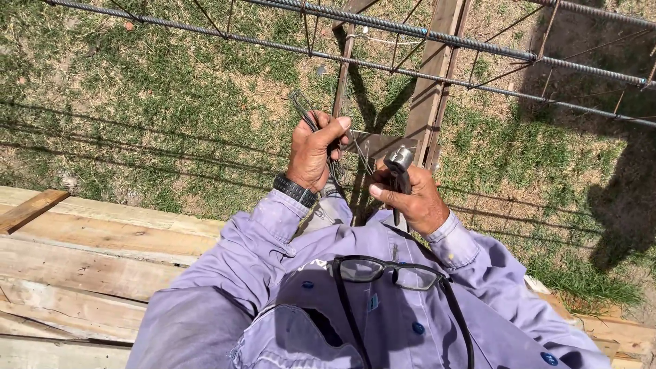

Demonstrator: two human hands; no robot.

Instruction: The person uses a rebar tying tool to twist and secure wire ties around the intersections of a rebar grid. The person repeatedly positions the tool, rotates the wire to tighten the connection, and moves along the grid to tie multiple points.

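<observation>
Item: bundle of tie wires [305,113], clamped in left hand [313,154], left of the timber post [427,82]. Right hand [415,198] closed around end-cutting pliers [398,167], its grip together. Risk: loose wire ends could prick fingers or slip free.

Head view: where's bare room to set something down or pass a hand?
Free: the planks left of the sleeve, and the grass between planks and rebar. Crowded: the centre, where the left hand grips wire, the right hand holds pliers, and wooden posts stand just beyond.
</observation>
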